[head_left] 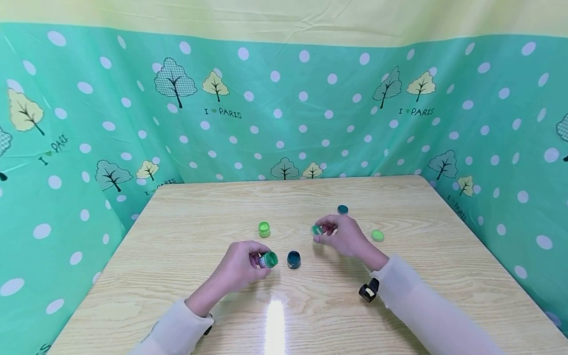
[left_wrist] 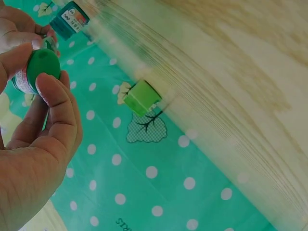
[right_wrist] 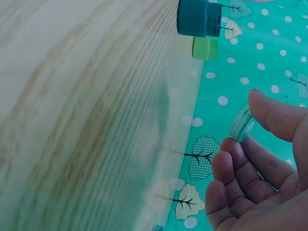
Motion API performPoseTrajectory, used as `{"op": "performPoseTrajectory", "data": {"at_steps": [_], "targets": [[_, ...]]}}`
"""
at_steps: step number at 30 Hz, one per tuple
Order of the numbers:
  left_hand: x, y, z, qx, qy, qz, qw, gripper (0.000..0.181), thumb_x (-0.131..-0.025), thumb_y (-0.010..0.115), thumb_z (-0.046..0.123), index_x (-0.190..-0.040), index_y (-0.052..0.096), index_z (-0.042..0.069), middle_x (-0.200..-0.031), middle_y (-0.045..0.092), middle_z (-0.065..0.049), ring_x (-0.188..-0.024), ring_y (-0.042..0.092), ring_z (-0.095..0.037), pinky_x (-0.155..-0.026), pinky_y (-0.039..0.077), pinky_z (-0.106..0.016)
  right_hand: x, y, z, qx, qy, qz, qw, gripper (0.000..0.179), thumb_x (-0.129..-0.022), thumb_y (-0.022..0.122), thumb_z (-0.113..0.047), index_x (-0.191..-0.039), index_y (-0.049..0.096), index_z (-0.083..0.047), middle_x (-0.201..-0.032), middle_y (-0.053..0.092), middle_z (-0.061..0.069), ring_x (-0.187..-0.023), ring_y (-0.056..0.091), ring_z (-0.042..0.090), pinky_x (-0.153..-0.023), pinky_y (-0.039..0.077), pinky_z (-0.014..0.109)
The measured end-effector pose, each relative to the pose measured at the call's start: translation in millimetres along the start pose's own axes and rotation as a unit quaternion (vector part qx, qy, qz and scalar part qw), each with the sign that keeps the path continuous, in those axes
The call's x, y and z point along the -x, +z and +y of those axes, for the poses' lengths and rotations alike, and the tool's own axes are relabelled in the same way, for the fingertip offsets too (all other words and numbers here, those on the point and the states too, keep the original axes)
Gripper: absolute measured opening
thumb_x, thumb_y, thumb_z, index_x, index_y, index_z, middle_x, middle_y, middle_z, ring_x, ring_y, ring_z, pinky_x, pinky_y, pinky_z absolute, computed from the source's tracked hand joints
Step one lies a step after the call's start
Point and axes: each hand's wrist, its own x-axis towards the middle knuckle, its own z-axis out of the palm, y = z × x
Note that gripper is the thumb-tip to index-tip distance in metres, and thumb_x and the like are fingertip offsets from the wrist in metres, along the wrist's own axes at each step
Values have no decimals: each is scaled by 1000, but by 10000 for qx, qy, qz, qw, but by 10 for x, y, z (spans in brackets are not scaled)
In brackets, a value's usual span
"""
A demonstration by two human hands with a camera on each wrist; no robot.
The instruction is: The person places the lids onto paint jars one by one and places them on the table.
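Head – dark jar (head_left: 294,260) beside emerald jar (head_left: 268,260)

Three colours pair up: green jar (head_left: 268,260) and green lid (head_left: 317,230), lime jar (head_left: 264,230) and lime lid (head_left: 377,235), dark teal jar (head_left: 294,260) and dark teal lid (head_left: 342,209). The tabletop (head_left: 204,212) is pale tan with streaky wood grain. The cloth (head_left: 310,88) is turquoise with white dots (plus checked and yellow trees, dark lettering), pale yellow above. The sleeves (head_left: 412,286) are off-white.

room opens left of the light-green jar (head_left: 264,230) (the dark jar (head_left: 294,260) blocks the left hand (head_left: 244,264) rightward)
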Motion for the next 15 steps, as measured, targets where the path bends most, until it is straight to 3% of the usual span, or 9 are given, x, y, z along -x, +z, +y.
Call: {"op": "performPoseTrajectory", "data": {"at_steps": [15], "targets": [[0, 60, 36, -97, 229, -40, 9997, 28, -76, 85, -3, -101, 76, 3, -85, 68, -1, -70, 58, -11, -60, 54, -23, 119, 29, -95, -262, -261, 0, 9993, 31, -86, 85, -22, -113, 75, -11, -93, 66, -1, -85, 58, 17, -73, 51, 31]]}}
